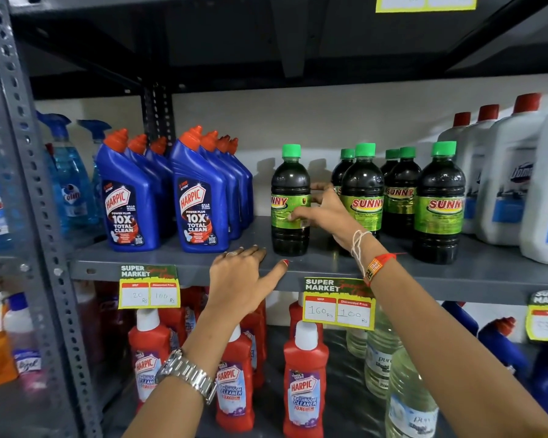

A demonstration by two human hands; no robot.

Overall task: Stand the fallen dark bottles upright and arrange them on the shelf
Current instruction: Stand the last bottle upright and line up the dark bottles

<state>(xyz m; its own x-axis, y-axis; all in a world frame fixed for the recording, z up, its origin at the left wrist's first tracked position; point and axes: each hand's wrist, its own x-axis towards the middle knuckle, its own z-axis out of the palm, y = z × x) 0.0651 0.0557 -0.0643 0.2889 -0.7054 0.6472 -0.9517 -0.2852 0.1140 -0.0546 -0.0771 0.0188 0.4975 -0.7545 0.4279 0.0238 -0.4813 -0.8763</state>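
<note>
Your right hand (325, 213) is wrapped around the label of the leftmost dark bottle (290, 200), fingers curled on its right side, the grip pinching that bottle. It stands upright on the grey shelf (171, 263), near the front edge and a little apart from the other dark bottles (402, 194), which stand upright just to its right, all with green caps. Your left hand (244, 279) lies flat on the shelf's front edge just left of the held bottle, fingers spread, holding nothing. Blue bottles (200, 197) with orange caps stand further left of the held bottle; white jugs (513, 172) stand to the right of the dark group.
</note>
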